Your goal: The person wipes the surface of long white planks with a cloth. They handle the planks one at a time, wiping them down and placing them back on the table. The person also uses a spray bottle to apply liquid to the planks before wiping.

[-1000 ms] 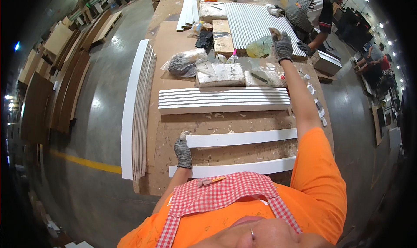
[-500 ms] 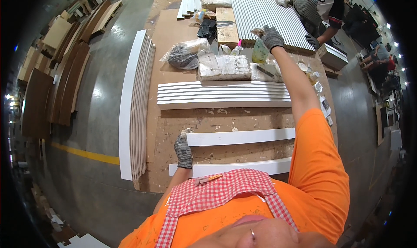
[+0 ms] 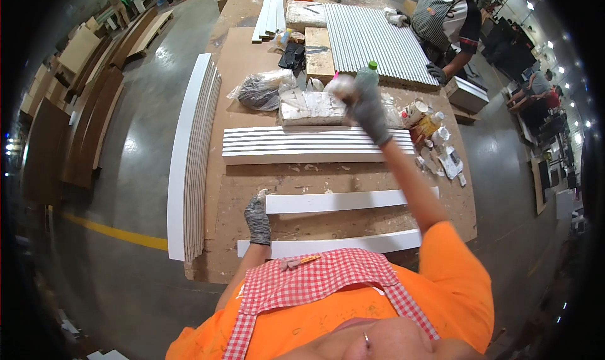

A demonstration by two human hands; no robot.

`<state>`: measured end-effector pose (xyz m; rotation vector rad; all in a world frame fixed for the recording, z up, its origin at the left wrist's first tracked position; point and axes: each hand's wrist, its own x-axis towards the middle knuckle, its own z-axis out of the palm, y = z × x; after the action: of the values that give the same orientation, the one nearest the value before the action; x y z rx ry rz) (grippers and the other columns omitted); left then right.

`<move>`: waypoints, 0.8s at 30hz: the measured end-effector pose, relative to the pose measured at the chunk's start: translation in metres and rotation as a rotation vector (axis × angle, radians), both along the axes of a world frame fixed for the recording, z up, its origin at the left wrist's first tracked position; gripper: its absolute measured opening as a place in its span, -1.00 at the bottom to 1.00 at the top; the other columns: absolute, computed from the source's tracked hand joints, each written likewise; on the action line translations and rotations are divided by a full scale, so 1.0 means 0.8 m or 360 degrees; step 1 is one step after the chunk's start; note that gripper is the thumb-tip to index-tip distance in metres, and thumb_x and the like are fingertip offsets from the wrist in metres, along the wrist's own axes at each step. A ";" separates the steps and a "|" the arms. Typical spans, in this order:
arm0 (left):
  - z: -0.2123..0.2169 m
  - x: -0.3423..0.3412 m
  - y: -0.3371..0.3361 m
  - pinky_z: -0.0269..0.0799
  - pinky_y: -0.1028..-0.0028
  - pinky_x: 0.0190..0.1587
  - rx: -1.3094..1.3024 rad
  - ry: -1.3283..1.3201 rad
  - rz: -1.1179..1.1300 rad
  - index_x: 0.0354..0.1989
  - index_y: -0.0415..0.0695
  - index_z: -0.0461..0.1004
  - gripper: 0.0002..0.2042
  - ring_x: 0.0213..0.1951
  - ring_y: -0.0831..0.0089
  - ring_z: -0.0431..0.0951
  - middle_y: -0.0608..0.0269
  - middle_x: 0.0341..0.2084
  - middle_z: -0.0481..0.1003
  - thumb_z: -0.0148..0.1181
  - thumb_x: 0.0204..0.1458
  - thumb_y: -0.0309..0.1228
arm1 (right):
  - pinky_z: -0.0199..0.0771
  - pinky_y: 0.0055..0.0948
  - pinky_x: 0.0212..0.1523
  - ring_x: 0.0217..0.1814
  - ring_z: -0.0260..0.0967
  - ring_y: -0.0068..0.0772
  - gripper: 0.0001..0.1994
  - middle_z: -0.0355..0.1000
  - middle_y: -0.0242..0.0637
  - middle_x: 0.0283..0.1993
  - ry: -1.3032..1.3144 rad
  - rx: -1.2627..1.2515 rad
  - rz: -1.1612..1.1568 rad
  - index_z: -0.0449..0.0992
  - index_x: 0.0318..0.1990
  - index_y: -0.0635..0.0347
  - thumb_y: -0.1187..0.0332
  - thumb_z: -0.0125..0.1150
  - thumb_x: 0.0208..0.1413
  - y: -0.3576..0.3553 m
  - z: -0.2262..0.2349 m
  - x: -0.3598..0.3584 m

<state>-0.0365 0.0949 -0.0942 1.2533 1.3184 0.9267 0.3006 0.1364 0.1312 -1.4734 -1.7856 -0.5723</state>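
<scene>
My left hand [image 3: 258,220], in a grey knitted glove with pale fingertips, grips the left end of a long white strip [image 3: 334,201] lying on the workbench. A second white strip [image 3: 353,243] lies nearer me, beside my apron. My right hand [image 3: 370,113], gloved the same way and smeared by motion, is raised over the rear stack of white strips [image 3: 302,147]. A pale wad that looks like a rag [image 3: 344,88] shows at its fingers. Just behind that hand stands a clear bottle with a green cap [image 3: 367,76]; its lower part is hidden.
Upright white boards [image 3: 189,165] line the workbench's left edge. Behind the strips are a white-wrapped block [image 3: 309,107] and a plastic bag [image 3: 263,89]. Small bottles [image 3: 426,125] stand at right. A co-worker [image 3: 450,29] is beside ribbed white pieces [image 3: 378,45] at the far right.
My right hand has drawn back toward me and to the left, away from the bottle, with the pale wad. My left hand stays at the strip's end.
</scene>
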 end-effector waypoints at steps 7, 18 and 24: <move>-0.046 -0.003 0.019 0.43 0.46 -0.21 -0.0202 -0.0610 0.0058 -0.20 -0.28 0.53 -0.72 -0.28 0.45 0.51 0.20 -0.30 0.57 -0.02 0.19 -0.33 | 0.17 -0.11 0.17 0.13 0.22 0.00 -0.44 0.32 -0.05 0.03 0.0274 -0.1497 0.0047 0.40 0.02 0.16 -0.09 0.14 0.01 -0.130 -0.162 -0.245; 0.000 0.001 0.013 0.46 0.45 -0.50 -0.0257 -0.0395 0.0178 -0.32 -0.24 0.58 -0.70 -0.52 0.52 0.44 0.33 -0.51 0.48 0.08 0.17 -0.23 | 0.33 -0.07 -0.07 -0.08 0.32 -0.08 -0.64 0.37 -0.11 -0.14 0.0177 -0.1164 -0.0408 0.50 -0.14 0.10 0.09 0.23 -0.04 -0.233 -0.206 -0.126; 0.014 0.017 -0.004 0.42 0.50 -0.52 -0.0178 -0.0502 0.0160 -0.32 -0.21 0.58 -0.77 -0.50 0.57 0.44 0.37 -0.51 0.49 0.18 0.10 -0.27 | 0.40 -0.15 -0.20 -0.28 0.42 -0.11 -0.67 0.45 -0.10 -0.37 0.0355 -0.0953 -0.0459 0.55 -0.46 0.12 0.03 0.30 -0.14 -0.217 -0.203 -0.117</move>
<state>-0.0232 0.0917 -0.0829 0.9188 1.1721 1.0588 0.2072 -0.0373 -0.0315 -2.1268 -1.6498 0.0140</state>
